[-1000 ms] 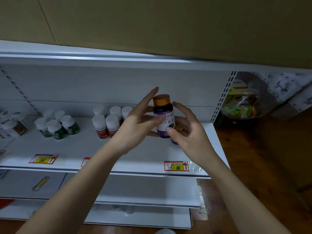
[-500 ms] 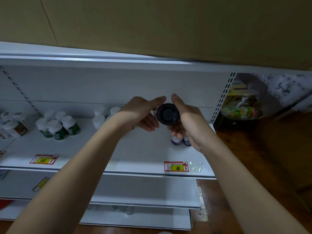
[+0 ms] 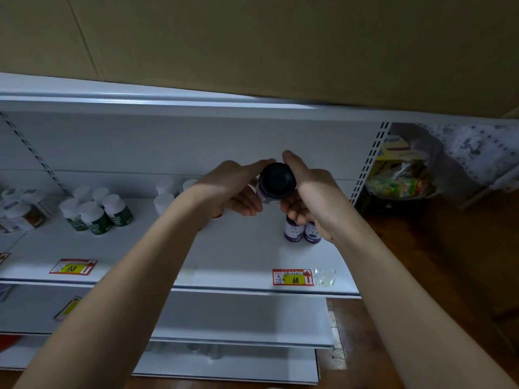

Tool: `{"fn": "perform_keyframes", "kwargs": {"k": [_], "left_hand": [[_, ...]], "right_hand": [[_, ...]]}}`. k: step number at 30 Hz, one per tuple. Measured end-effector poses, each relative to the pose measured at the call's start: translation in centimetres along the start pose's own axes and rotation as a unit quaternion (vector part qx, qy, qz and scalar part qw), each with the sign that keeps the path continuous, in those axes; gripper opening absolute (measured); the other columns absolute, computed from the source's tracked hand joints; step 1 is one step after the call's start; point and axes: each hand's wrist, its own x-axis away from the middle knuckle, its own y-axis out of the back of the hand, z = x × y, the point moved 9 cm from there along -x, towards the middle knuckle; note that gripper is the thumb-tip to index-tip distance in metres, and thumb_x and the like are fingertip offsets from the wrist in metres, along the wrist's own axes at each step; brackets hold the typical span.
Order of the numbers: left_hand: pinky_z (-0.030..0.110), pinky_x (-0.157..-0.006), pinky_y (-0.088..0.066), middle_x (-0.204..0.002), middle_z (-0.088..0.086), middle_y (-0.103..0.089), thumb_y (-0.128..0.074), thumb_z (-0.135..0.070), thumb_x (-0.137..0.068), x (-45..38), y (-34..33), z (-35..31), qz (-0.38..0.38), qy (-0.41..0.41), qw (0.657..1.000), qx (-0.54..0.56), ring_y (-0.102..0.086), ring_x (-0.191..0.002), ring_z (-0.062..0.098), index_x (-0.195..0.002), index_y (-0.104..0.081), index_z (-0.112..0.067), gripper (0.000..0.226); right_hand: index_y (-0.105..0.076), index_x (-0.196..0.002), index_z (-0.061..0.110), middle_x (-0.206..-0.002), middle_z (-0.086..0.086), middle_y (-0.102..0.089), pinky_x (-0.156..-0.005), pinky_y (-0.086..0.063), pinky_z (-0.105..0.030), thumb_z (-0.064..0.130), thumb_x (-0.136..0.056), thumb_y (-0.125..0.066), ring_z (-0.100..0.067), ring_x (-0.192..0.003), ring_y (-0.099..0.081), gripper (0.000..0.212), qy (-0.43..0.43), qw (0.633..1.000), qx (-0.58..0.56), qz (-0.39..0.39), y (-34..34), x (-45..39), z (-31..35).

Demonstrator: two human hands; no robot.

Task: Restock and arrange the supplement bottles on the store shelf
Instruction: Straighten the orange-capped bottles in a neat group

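A small round bottle [image 3: 276, 182] lay tipped on its side, its dark circular base turned toward the camera and a strip of pale label showing at its lower left edge. Both hands held it in the air above the shelf [image 3: 241, 256], a smooth white metal board. The left hand [image 3: 234, 188] gripped the bottle's left side, thumb laid along the top and fingers curled underneath. The right hand [image 3: 310, 193] gripped the right side the same way, thumb up over the rim and fingers bent below. The bottle sat between the two thumbs, pinched from both sides.

On the shelf, just below the right hand, stood two purple bottles [image 3: 302, 233], upright, touching each other, with glossy labels. Far left on the shelf stood a cluster of green bottles [image 3: 97, 216] with white caps. Behind the left forearm, white caps [image 3: 165, 196] of more bottles showed. A red and yellow price tag [image 3: 292, 277] marked 68 sat on the shelf's front edge.
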Motion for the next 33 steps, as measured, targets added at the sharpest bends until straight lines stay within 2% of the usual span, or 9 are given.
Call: {"fn": "perform_keyframes", "kwargs": {"k": [6, 8, 10, 14, 21, 24, 28, 31, 33], "left_hand": [[0.029, -0.060, -0.060, -0.094, 0.022, -0.074, -0.062, -0.042, -0.095, 0.4, 0.0, -0.7, 0.023, -0.049, 0.998, 0.035, -0.074, -0.079, 0.033, -0.119, -0.066, -0.013, 0.039], [0.032, -0.063, -0.061, -0.099, 0.015, -0.075, -0.064, -0.034, -0.095, 0.6, -0.1, -0.9, 0.042, -0.078, 0.995, 0.043, -0.075, -0.083, 0.032, -0.125, -0.062, -0.026, 0.031], [0.034, -0.064, -0.061, -0.104, 0.009, -0.074, -0.066, -0.027, -0.095, 0.6, -0.3, -0.7, 0.049, -0.087, 0.994, 0.054, -0.076, -0.083, 0.029, -0.130, -0.054, -0.034, 0.038], [0.045, -0.082, -0.061, -0.110, 0.007, -0.074, -0.075, -0.020, -0.087, 0.0, -0.9, 0.1, 0.037, -0.105, 0.992, 0.068, -0.075, -0.093, 0.026, -0.133, -0.054, -0.025, 0.050], [0.034, -0.081, -0.061, -0.113, 0.002, -0.067, -0.078, -0.010, -0.083, -1.7, -2.3, 2.1, 0.017, -0.118, 0.991, 0.061, -0.068, -0.104, 0.018, -0.108, -0.061, -0.025, 0.034], [0.033, -0.081, -0.060, -0.116, 0.004, -0.067, -0.078, -0.010, -0.083, -2.8, -3.0, 3.5, 0.012, -0.106, 0.993, 0.059, -0.066, -0.106, 0.020, -0.114, -0.061, -0.023, 0.037], [0.039, -0.086, -0.058, -0.121, 0.004, -0.066, -0.079, -0.015, -0.083, -4.9, -3.4, 5.4, -0.019, -0.085, 0.995, 0.038, -0.064, -0.109, 0.023, -0.126, -0.058, -0.017, 0.048], [0.037, -0.083, -0.056, -0.116, 0.000, -0.065, -0.078, -0.016, -0.084, -6.5, -3.4, 6.3, -0.050, -0.084, 0.995, 0.032, -0.064, -0.102, 0.017, -0.123, -0.056, -0.018, 0.045], [0.030, -0.077, -0.055, -0.111, -0.001, -0.064, -0.078, -0.012, -0.084, -7.6, -3.6, 6.9, -0.062, -0.081, 0.993, 0.057, -0.063, -0.094, 0.012, -0.118, -0.056, -0.019, 0.041]], "right_hand": [[-0.067, -0.112, 0.026, -0.088, -0.007, -0.072, -0.051, -0.056, -0.028, 0.041, -0.095, -0.060, -0.018, -0.054, -0.069, 0.023, 0.062, 0.998, -0.015, 0.012, -0.1, 0.5, 0.2], [-0.056, -0.128, 0.038, -0.095, -0.003, -0.072, -0.061, -0.062, -0.033, 0.034, -0.095, -0.064, -0.016, -0.070, -0.074, 0.035, 0.083, 0.996, -0.008, 0.018, 0.0, 0.3, -0.5], [-0.041, -0.140, 0.042, -0.099, 0.000, -0.071, -0.066, -0.060, -0.023, 0.031, -0.095, -0.064, -0.011, -0.078, -0.073, 0.052, 0.105, 0.993, 0.038, 0.029, -0.1, 0.1, -1.2], [-0.030, -0.147, 0.037, -0.115, -0.002, -0.063, -0.059, -0.052, -0.009, 0.021, -0.095, -0.066, 0.000, -0.086, -0.063, 0.066, 0.128, 0.988, 0.080, 0.030, -0.2, -0.6, -2.6], [-0.040, -0.141, 0.021, -0.121, -0.001, -0.061, -0.061, -0.045, 0.000, 0.012, -0.094, -0.066, -0.005, -0.096, -0.059, 0.054, 0.131, 0.987, 0.094, 0.020, -0.4, -1.7, -5.4], [-0.046, -0.134, 0.014, -0.111, -0.001, -0.063, -0.065, -0.051, -0.009, 0.011, -0.091, -0.067, -0.008, -0.095, -0.062, 0.048, 0.124, 0.987, 0.103, 0.021, -0.5, -2.6, -7.1], [-0.055, -0.105, 0.008, -0.081, -0.002, -0.059, -0.055, -0.044, -0.019, 0.015, -0.089, -0.062, -0.008, -0.062, -0.058, 0.019, 0.077, 0.984, 0.159, 0.031, 0.3, -3.9, -10.5], [-0.060, -0.104, -0.002, -0.094, -0.023, -0.066, -0.066, -0.055, -0.034, 0.022, -0.092, -0.056, -0.028, -0.077, -0.069, 0.027, -0.020, 0.966, 0.246, 0.073, 1.6, -4.1, -14.2], [-0.063, -0.101, 0.003, -0.095, -0.018, -0.070, -0.069, -0.054, -0.034, 0.027, -0.095, -0.057, -0.025, -0.081, -0.070, 0.026, -0.070, 0.955, 0.271, 0.095, 2.9, -4.1, -16.5]]}}
